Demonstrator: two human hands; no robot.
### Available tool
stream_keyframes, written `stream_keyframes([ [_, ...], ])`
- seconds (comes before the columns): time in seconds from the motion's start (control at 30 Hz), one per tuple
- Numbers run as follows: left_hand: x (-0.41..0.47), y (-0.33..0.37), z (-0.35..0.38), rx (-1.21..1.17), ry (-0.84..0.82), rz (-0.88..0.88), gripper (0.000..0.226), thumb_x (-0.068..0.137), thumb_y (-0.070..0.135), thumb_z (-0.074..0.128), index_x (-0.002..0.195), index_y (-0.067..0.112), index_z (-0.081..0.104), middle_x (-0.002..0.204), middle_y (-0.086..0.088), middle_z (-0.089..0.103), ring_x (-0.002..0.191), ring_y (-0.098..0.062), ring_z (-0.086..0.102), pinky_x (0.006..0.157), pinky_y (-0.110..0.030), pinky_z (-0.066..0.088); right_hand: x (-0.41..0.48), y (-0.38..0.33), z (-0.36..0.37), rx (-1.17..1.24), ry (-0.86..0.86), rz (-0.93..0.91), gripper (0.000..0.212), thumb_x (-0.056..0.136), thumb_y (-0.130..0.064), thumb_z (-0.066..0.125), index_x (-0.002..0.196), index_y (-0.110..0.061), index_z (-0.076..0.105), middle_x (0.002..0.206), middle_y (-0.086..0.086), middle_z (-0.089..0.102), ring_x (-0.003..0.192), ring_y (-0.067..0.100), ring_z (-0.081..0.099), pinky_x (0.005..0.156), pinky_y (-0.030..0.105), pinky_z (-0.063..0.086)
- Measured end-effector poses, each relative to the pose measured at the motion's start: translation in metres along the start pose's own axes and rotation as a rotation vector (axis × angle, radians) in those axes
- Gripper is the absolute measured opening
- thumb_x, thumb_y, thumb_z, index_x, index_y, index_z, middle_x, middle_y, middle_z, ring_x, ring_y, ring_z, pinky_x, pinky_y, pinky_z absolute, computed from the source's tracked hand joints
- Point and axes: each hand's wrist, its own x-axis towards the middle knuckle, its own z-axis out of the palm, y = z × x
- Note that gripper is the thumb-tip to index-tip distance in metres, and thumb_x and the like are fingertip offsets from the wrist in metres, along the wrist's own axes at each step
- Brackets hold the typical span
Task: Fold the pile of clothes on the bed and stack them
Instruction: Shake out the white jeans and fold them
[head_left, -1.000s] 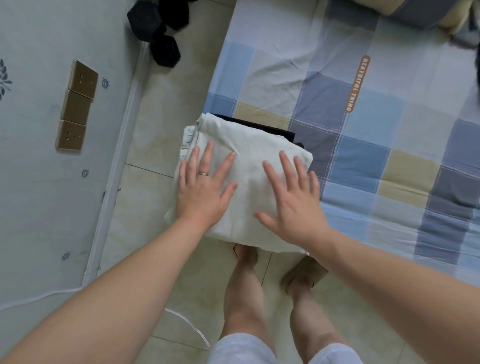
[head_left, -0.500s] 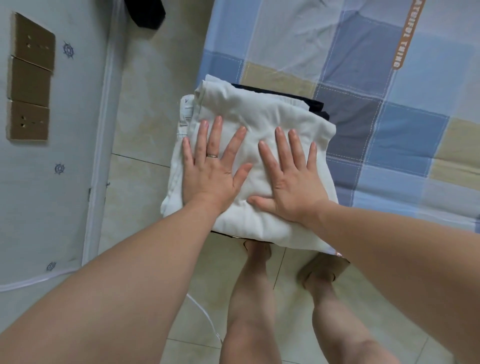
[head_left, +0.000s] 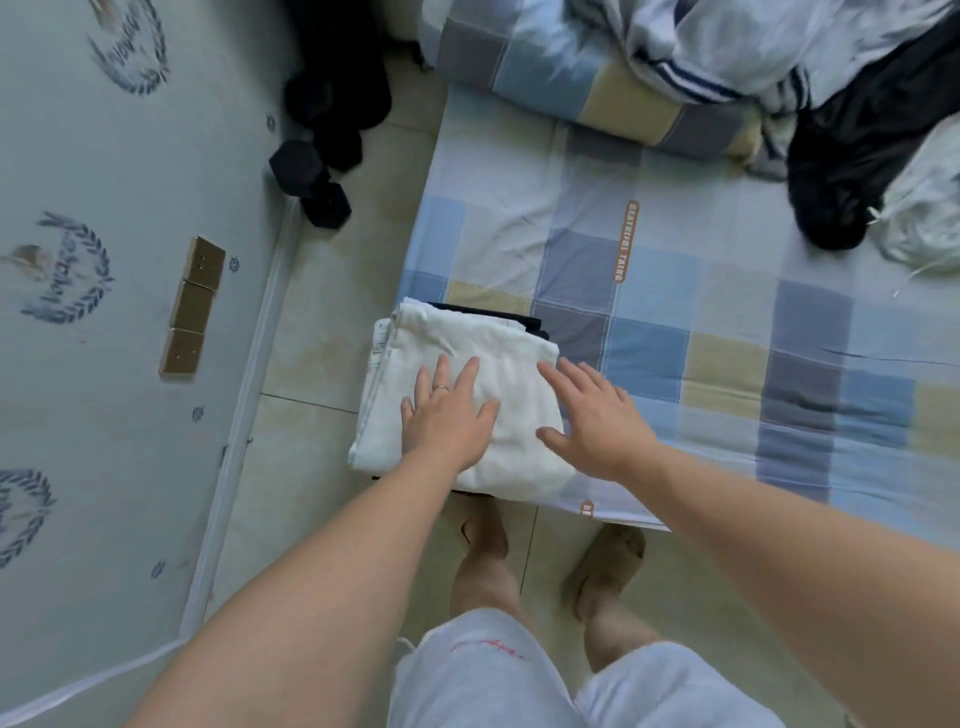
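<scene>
So we've got the folded white cotton garment (head_left: 457, 338) on top of the stack, right at the near left corner of the bed with the blue, grey and tan checked sheet (head_left: 727, 322). A dark folded piece (head_left: 488, 310) peeks out under it along the far edge.

Our left hand (head_left: 447, 415) lies flat on the white garment, fingers straight and spread, gripping nothing. Our right hand (head_left: 597, 415) is open too, fingers straight, over the garment's right edge and partly over the sheet; we can't tell if it's actually pressing down.

The unfolded stuff is well apart at the far right of the bed: a crumpled black garment (head_left: 852, 156) and a white one with navy stripes (head_left: 717, 47). Black hex dumbbells (head_left: 311, 176) sit on the floor by the wall.
</scene>
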Motion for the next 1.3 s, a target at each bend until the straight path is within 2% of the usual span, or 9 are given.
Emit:
stream_keyframes([
  [0.2, -0.057, 0.079, -0.003, 0.012, 0.076, 0.068, 0.062, 0.104, 0.055, 0.031, 0.159, 0.039, 0.007, 0.169, 0.002, -0.007, 0.155, -0.026, -0.009, 0.123, -0.051, 0.007, -0.095, 0.067, -0.053, -0.012, 0.091, 0.154, 0.083, 0.099, -0.05, 0.048, 0.158, -0.036, -0.007, 0.168, -0.004, 0.0, 0.155, 0.023, 0.001, 0.121, 0.055, 0.016],
  [0.37, -0.079, 0.198, 0.018, 0.045, 0.116, 0.186, 0.065, 0.102, 0.057, 0.033, 0.16, 0.039, 0.009, 0.17, 0.0, -0.005, 0.155, -0.027, -0.007, 0.123, -0.052, 0.009, -0.159, 0.161, -0.085, 0.011, 0.22, 0.251, 0.083, 0.098, -0.052, 0.048, 0.158, -0.035, -0.006, 0.167, -0.006, 0.002, 0.154, 0.021, 0.001, 0.119, 0.061, 0.015],
  [0.6, -0.086, 0.412, 0.092, 0.15, 0.242, 0.337, 0.065, 0.102, 0.059, 0.032, 0.159, 0.039, 0.01, 0.17, -0.002, 0.0, 0.155, -0.029, -0.002, 0.122, -0.053, 0.012, -0.239, 0.38, -0.116, 0.086, 0.365, 0.309, 0.085, 0.097, -0.051, 0.051, 0.159, -0.036, -0.007, 0.168, -0.007, 0.0, 0.154, 0.019, 0.0, 0.121, 0.058, 0.011],
  [0.73, -0.09, 0.53, 0.161, 0.195, 0.259, 0.363, 0.065, 0.101, 0.059, 0.034, 0.159, 0.041, 0.01, 0.17, -0.001, 0.0, 0.155, -0.029, -0.001, 0.122, -0.052, 0.014, -0.292, 0.525, -0.121, 0.071, 0.35, 0.366, 0.085, 0.097, -0.053, 0.05, 0.158, -0.035, -0.006, 0.168, -0.005, 0.002, 0.154, 0.021, 0.001, 0.121, 0.056, 0.011],
  [0.83, -0.107, 0.598, 0.205, 0.224, 0.221, 0.415, 0.066, 0.101, 0.059, 0.037, 0.159, 0.042, 0.011, 0.17, 0.0, 0.0, 0.155, -0.028, 0.0, 0.122, -0.05, 0.015, -0.329, 0.605, -0.121, 0.072, 0.31, 0.399, 0.087, 0.096, -0.053, 0.051, 0.158, -0.036, -0.007, 0.168, -0.006, 0.001, 0.154, 0.02, 0.0, 0.121, 0.057, 0.011],
  [1.0, -0.104, 0.671, 0.243, 0.253, 0.192, 0.463, 0.066, 0.101, 0.061, 0.036, 0.158, 0.043, 0.011, 0.17, 0.002, 0.0, 0.155, -0.027, -0.001, 0.123, -0.05, 0.015, -0.345, 0.695, -0.13, 0.109, 0.305, 0.448, 0.087, 0.096, -0.054, 0.051, 0.158, -0.037, -0.007, 0.168, -0.008, -0.001, 0.154, 0.019, 0.0, 0.121, 0.055, 0.01],
  [1.3, -0.018, 0.731, 0.279, 0.337, 0.147, 0.522, 0.065, 0.101, 0.061, 0.034, 0.158, 0.042, 0.01, 0.17, 0.001, 0.002, 0.155, -0.026, -0.001, 0.123, -0.047, 0.016, -0.302, 0.784, -0.117, 0.212, 0.307, 0.541, 0.085, 0.096, -0.054, 0.05, 0.158, -0.038, -0.007, 0.167, -0.011, -0.002, 0.154, 0.015, -0.001, 0.123, 0.052, 0.01],
])
